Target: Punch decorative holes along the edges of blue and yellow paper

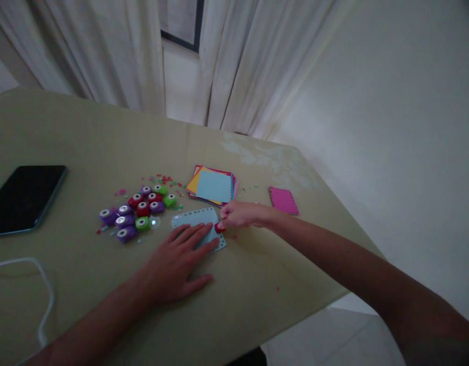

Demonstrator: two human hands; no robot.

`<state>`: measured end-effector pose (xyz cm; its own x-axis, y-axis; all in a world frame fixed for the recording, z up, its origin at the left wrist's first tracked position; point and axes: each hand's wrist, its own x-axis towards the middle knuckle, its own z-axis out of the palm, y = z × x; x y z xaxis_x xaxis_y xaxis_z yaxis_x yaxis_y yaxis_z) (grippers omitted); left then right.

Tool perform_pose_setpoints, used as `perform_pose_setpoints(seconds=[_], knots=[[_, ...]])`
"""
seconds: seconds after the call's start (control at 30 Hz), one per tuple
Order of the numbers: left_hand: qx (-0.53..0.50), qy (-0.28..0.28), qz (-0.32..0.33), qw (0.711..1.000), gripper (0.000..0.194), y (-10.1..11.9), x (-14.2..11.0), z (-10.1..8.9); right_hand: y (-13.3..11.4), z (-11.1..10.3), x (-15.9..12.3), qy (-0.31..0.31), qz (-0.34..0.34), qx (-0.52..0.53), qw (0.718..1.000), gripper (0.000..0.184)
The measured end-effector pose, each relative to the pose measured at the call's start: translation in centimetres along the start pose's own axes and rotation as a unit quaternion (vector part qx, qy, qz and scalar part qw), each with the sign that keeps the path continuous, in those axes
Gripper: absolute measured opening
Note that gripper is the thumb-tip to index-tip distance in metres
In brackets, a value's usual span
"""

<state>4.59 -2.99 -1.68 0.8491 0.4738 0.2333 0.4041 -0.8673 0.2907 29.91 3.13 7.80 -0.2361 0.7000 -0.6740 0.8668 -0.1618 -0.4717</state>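
Pale blue card (pixel 192 217), small holes along its edges: flat on the table (pixel 257 315) in the head view, partly under the fingers of the left hand.
Left hand (pixel 177 262): palm down, open, fingers spread over the card.
Red punch (pixel 219 228), one: at the card's right edge, just beyond the left fingertips.
Right hand (pixel 238 214): closed, gripping the red punch from the right.
Cluster of punches (pixel 142 209), purple, red and green: left of the card, apart from both hands.
Confetti (pixel 164 179), mixed colours: scattered around the cluster.
Card stack (pixel 214 186), blue on top: just beyond the right hand.
Pink card (pixel 283 201): right of the stack, beyond the right forearm.
Tablet (pixel 26 198), black screen: far left.
White cable (pixel 47 290): nearer, below the tablet.
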Motion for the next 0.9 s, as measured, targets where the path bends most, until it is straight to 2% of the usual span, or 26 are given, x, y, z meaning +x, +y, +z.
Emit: perform_pose_setpoints(seconds=[0.23,0.37,0.6,0.9], knots=[[-0.002,-0.019,-0.005,1.0,0.072,0.0,0.1,-0.3,0.8,0.6,0.2,-0.002,0.01,-0.004,1.0,0.033],[-0.001,-0.017,-0.009,1.0,0.071,0.0,0.2,-0.5,-0.1,0.9,-0.3,0.034,0.004,-0.023,0.999,0.03],[0.002,-0.002,-0.005,1.0,0.071,-0.2,0.1,-0.1,-0.9,0.5,-0.7,0.036,0.018,-0.041,0.998,0.036],[-0.011,-0.002,0.002,1.0,0.07,-0.3,0.1,0.1,-0.3,0.2,-0.1,-0.006,0.032,-0.019,0.999,0.04]])
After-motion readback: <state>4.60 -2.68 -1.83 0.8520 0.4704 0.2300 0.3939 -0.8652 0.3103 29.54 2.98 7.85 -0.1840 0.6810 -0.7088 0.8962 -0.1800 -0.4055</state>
